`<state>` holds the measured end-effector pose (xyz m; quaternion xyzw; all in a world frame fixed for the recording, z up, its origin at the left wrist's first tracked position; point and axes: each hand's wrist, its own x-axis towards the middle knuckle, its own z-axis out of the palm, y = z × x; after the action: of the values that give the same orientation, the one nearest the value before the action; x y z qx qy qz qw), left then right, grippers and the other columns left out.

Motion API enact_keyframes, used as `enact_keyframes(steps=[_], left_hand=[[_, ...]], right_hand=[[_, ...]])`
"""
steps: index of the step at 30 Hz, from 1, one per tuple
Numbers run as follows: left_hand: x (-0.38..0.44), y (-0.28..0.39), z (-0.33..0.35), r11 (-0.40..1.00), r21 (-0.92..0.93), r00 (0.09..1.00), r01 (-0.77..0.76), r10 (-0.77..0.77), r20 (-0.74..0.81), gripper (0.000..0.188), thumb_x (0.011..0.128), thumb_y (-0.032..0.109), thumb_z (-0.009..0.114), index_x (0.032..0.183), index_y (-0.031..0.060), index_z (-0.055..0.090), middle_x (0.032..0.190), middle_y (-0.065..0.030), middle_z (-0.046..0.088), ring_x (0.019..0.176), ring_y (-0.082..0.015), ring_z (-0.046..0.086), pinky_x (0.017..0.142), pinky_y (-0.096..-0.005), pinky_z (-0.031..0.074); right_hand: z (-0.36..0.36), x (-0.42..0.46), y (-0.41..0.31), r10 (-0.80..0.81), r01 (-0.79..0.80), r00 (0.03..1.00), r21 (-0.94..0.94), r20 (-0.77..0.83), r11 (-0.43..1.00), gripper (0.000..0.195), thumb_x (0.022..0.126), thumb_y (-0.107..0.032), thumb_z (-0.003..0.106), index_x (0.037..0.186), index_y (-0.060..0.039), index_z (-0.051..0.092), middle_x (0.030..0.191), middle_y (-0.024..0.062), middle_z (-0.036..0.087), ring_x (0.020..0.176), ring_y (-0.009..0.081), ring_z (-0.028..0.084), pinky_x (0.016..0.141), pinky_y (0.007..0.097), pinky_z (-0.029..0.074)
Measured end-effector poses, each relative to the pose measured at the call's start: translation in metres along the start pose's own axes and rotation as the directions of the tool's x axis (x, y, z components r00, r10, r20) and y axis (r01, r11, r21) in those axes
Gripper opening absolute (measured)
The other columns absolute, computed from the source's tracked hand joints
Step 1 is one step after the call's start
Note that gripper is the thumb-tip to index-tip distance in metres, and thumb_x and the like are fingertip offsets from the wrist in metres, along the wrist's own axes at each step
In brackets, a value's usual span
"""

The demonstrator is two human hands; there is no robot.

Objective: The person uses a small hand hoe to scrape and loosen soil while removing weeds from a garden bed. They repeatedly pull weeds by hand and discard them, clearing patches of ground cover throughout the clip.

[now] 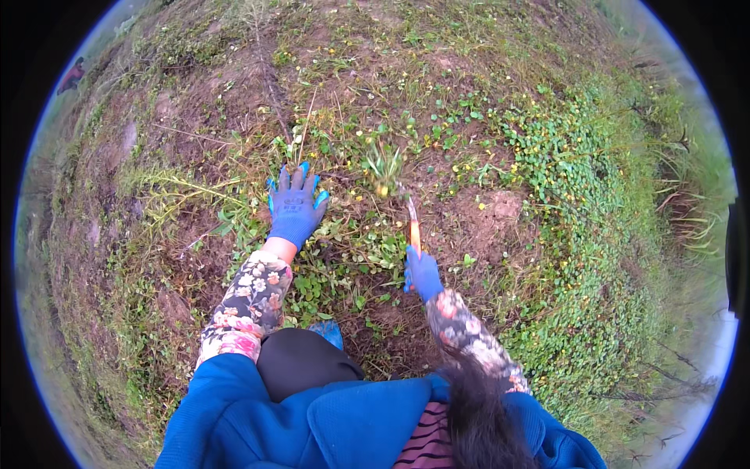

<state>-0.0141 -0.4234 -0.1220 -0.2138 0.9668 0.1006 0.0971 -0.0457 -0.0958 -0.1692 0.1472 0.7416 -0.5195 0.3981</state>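
My left hand [296, 205], in a blue knit work glove, lies spread, palm down, over low weeds and holds nothing that I can see. To its right, my right hand [423, 274], gloved alike, grips the orange handle of a hand tool [415, 231] with a narrow metal blade. The tool points away from me. Its tip is hidden or blurred at a tuft of grass [384, 164] with a yellow bloom. Cut or loose greenery [340, 234] covers the soil between my hands.
Bare reddish soil [498, 208] lies right of the tool. Dense leafy ground cover [580, 170] grows farther right. A long-leaved weed [193, 190] lies left of my left hand, and a thin dry branch [272, 88] beyond it. My blue shoe [328, 333] is below. A person [71, 76] is far off at upper left.
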Motion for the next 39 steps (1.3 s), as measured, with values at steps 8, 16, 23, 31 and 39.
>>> enact_keyframes(steps=[8,16,23,31,39], left_hand=[[-0.001,0.004,-0.004,0.999,-0.020,0.998,-0.045,0.044,-0.040,0.062,0.089,0.047,0.061,0.140,0.0148,0.048,0.155,-0.0088,0.033,0.144,-0.0395,0.024,0.111,-0.0633,0.027],[0.005,0.055,-0.039,0.993,0.094,0.996,-0.078,0.081,-0.035,0.051,0.087,0.042,0.064,0.127,0.0119,0.055,0.149,-0.0136,0.040,0.141,-0.0392,0.029,0.115,-0.0596,0.019],[0.033,0.112,0.009,0.814,-0.040,0.815,-0.579,0.579,-0.013,0.060,0.087,0.041,0.062,0.139,0.0138,0.049,0.149,-0.0137,0.040,0.142,-0.0368,0.030,0.115,-0.0575,0.021],[0.043,0.083,0.019,0.902,0.130,0.880,-0.412,0.358,0.313,0.041,0.095,0.037,0.046,0.118,0.0128,0.069,0.134,-0.0100,0.057,0.138,-0.0288,0.038,0.117,-0.0537,0.019],[-0.030,-0.030,-0.046,0.989,0.132,0.984,-0.073,0.050,0.170,0.043,0.089,0.050,0.056,0.100,0.0129,0.073,0.124,-0.0091,0.060,0.134,-0.0293,0.043,0.118,-0.0568,0.013]], right_hand=[[-0.051,-0.010,-0.049,-0.130,0.157,0.972,0.125,-0.197,0.980,0.036,0.099,-0.044,0.054,0.091,-0.0089,0.055,0.062,-0.0016,0.050,0.044,0.0096,0.048,0.038,0.0266,0.042],[-0.047,0.059,-0.042,0.092,-0.114,0.979,-0.116,-0.180,0.987,0.038,0.098,-0.043,0.056,0.081,-0.0091,0.050,0.054,0.0000,0.046,0.038,0.0139,0.045,0.035,0.0316,0.041],[-0.017,-0.079,0.017,0.151,-0.134,0.975,-0.112,0.164,0.985,0.038,0.097,-0.045,0.056,0.086,-0.0079,0.053,0.060,0.0001,0.051,0.042,0.0114,0.047,0.038,0.0300,0.041],[-0.004,-0.112,0.011,-0.341,0.255,0.938,-0.549,-0.059,0.796,0.035,0.095,-0.037,0.061,0.093,-0.0024,0.055,0.067,0.0120,0.055,0.059,0.0212,0.058,0.056,0.0419,0.046],[-0.072,-0.042,-0.036,-0.185,0.211,0.964,0.129,-0.192,0.969,0.030,0.100,-0.036,0.055,0.088,-0.0094,0.052,0.063,-0.0024,0.049,0.046,0.0075,0.045,0.039,0.0265,0.041]])
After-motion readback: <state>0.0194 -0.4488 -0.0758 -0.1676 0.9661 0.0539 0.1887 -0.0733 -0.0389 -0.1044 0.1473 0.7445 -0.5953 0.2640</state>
